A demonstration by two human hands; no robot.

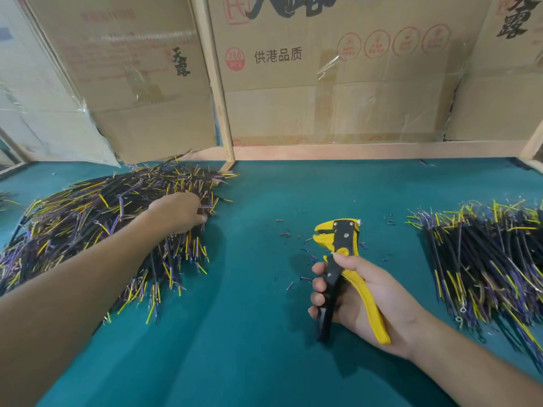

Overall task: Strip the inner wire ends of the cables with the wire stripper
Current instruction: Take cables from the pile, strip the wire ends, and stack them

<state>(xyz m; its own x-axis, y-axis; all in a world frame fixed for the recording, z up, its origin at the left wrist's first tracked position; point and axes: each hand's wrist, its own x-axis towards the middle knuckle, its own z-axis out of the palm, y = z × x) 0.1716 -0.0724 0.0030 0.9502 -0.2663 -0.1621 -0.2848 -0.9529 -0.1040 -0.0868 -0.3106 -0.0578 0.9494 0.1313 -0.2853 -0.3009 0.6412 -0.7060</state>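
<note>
A large pile of black cables [88,224] with yellow and purple inner wires lies on the left of the green table. My left hand [179,211] reaches onto the pile's right side, fingers curled down among the cables; whether it holds one is hidden. My right hand [352,292] grips the handles of a yellow and black wire stripper [340,245], held upright above the table's middle with its jaws pointing away and left, nothing in them. A second pile of the same cables [484,259] lies at the right.
Small bits of stripped insulation [296,254] are scattered on the green table top [249,333] around the stripper. Cardboard boxes [323,83] and a wooden frame [217,92] close off the back edge.
</note>
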